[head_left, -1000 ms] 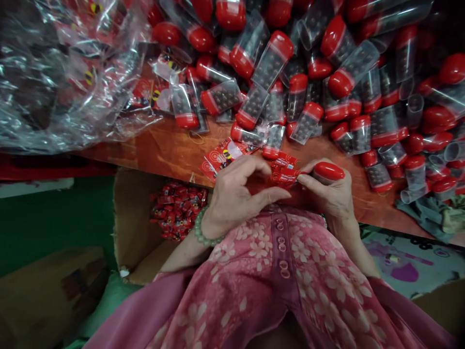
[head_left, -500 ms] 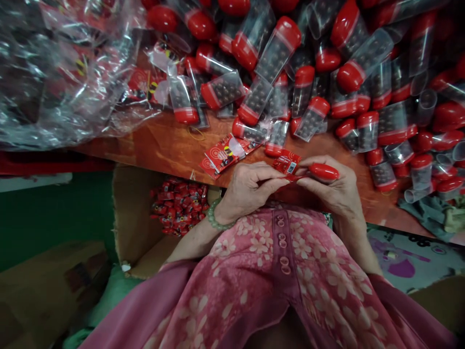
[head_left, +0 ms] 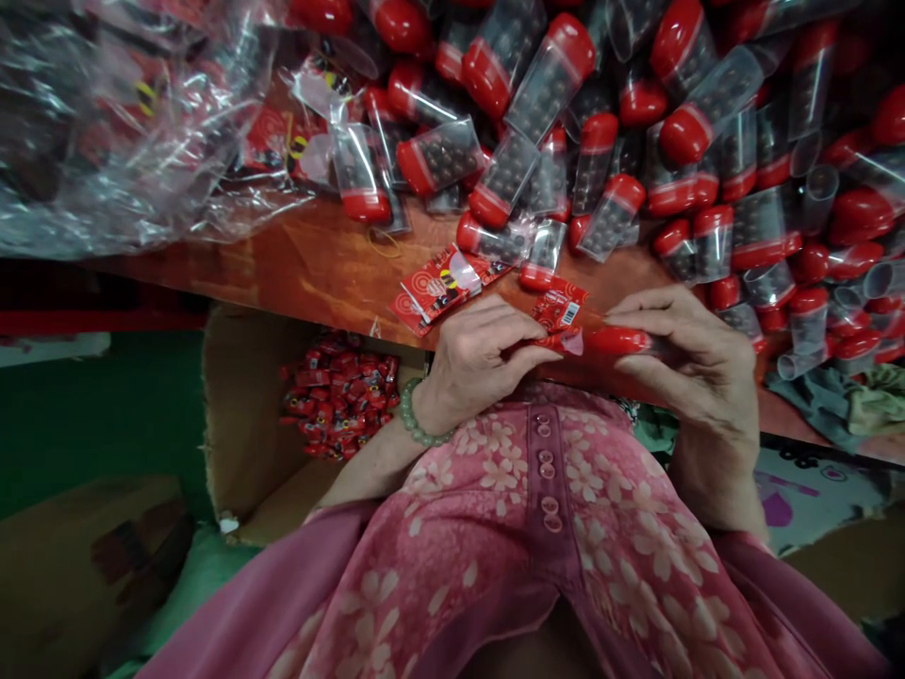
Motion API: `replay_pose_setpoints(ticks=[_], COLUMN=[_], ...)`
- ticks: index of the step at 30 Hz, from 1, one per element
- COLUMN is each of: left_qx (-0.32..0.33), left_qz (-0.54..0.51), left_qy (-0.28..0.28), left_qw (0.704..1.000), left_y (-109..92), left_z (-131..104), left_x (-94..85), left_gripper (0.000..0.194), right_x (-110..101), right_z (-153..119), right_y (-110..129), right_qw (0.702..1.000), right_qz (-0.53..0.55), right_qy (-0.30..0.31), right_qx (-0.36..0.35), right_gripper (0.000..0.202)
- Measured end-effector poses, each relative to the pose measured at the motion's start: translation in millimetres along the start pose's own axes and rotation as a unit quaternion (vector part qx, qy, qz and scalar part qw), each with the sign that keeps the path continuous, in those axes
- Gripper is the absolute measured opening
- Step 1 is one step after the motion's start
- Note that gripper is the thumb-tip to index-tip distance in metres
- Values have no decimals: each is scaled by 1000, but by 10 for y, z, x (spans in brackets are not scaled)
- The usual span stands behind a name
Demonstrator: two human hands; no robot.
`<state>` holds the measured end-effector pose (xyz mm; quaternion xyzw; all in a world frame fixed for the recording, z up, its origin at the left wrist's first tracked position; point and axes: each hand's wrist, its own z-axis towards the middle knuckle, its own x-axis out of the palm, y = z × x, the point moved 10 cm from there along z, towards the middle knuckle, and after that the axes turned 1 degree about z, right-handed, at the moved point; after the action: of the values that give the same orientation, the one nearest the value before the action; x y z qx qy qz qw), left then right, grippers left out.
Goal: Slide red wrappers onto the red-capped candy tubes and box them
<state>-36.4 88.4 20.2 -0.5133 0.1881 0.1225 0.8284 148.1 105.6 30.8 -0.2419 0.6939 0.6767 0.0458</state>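
Note:
My left hand [head_left: 485, 351], with a green bead bracelet at its wrist, pinches a folded red printed card [head_left: 564, 311] that shows a barcode. A little to the right of the card, my right hand [head_left: 697, 354] grips a red-capped tube [head_left: 619, 340] between thumb and fingers, cap pointing left; its body is mostly hidden by the fingers. A small gap separates card and cap. Just beyond my left hand, more red printed cards [head_left: 447, 285] lie on the table. Behind both hands spreads a pile of clear tubes [head_left: 541, 90] with red caps and dark beads inside.
A crinkled clear plastic bag [head_left: 141, 179] with red cards covers the table's [head_left: 283, 273] left side. Below the edge, an open cardboard box [head_left: 237, 424] contains many small red packets [head_left: 346, 396]. Grey-green cloth [head_left: 820, 407] lies at the right edge.
My right hand has moved right with the red-capped tube, away from the card. My left hand keeps the card in nearly the same place.

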Motion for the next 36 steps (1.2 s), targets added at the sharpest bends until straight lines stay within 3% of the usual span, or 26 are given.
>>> replay_pose_setpoints(ticks=[8, 17, 22, 28, 36], left_qx=[45, 35, 5, -11, -38], left_qz=[-2, 10, 2, -8, -44], left_qy=[36, 102, 128, 135, 207], left_qw=[998, 994, 992, 991, 977], left_y=[-148, -84, 7, 74, 114], left_z=[-26, -98, -109, -79, -102], left_x=[45, 246, 312, 294, 405], left_gripper=[17, 24, 24, 23, 27], right_x=[265, 466, 552, 520, 587], right_z=[55, 11, 21, 59, 93], right_y=[29, 52, -8, 33, -15], right_qw=[984, 930, 912, 932, 931], right_qz=[-54, -179, -218, -131, -107], right_qy=[161, 306, 330, 324, 344], right_qx=[-56, -99, -105, -95, -57], right_gripper=[24, 34, 32, 30, 23])
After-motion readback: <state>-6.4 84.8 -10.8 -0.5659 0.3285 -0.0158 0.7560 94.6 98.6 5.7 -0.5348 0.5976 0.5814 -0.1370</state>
